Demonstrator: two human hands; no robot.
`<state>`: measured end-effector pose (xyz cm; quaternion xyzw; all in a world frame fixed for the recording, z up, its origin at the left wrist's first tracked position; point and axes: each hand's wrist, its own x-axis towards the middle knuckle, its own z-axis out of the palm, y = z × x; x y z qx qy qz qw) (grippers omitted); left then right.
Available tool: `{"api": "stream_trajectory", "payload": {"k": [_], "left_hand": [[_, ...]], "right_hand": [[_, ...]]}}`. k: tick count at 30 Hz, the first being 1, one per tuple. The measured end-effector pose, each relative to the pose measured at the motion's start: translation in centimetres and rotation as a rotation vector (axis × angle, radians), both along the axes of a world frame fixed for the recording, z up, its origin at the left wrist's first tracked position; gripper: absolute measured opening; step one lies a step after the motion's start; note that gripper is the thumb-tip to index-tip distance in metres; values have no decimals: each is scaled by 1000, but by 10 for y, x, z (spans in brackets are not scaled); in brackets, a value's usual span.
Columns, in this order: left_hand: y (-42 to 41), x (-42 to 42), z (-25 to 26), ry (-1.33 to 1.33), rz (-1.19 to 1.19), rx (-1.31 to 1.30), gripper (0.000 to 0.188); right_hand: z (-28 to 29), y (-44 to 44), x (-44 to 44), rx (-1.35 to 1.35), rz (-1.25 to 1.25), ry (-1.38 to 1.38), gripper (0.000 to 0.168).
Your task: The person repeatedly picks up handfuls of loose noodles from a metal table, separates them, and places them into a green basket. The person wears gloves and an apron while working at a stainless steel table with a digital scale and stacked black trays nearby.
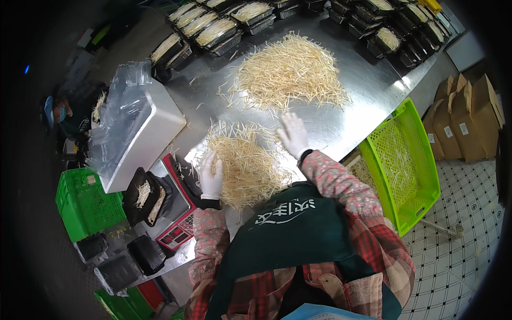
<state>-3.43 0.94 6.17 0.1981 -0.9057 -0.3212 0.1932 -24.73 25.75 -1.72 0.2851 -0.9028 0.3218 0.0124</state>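
Two heaps of bean sprouts lie on the steel table (360, 120). My left hand (211, 175), in a white glove, rests at the left side of the near sprout heap (248, 168), fingers pointing away from me. My right hand (294, 135), also gloved in white, is spread between the near heap's right edge and the far sprout heap (292, 74); nothing shows in its grasp. Left of my left hand stands a red-edged weighing scale (182, 226), bearing black plastic trays (138, 196) with some sprouts in them.
Filled black trays (216, 32) line the table's far side. A white foam box (168, 108) holds clear lids (124, 108). A lime-green basket (428, 168) is at right, with paper bags (460, 120) beyond. A green crate (90, 204) and a masked person (62, 112) are at left.
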Motion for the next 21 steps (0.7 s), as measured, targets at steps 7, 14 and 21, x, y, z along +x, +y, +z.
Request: {"api": "stream_trajectory", "payload": {"k": [7, 14, 21], "left_hand": [[9, 1, -9, 23, 69, 79, 53], [-3, 33, -10, 45, 206, 88, 51], [4, 14, 0, 65, 172, 82, 55]], "right_hand": [[23, -141, 66, -393, 630, -313, 51], [69, -119, -47, 92, 441, 118, 57], [57, -50, -95, 547, 410, 264, 44]]}}
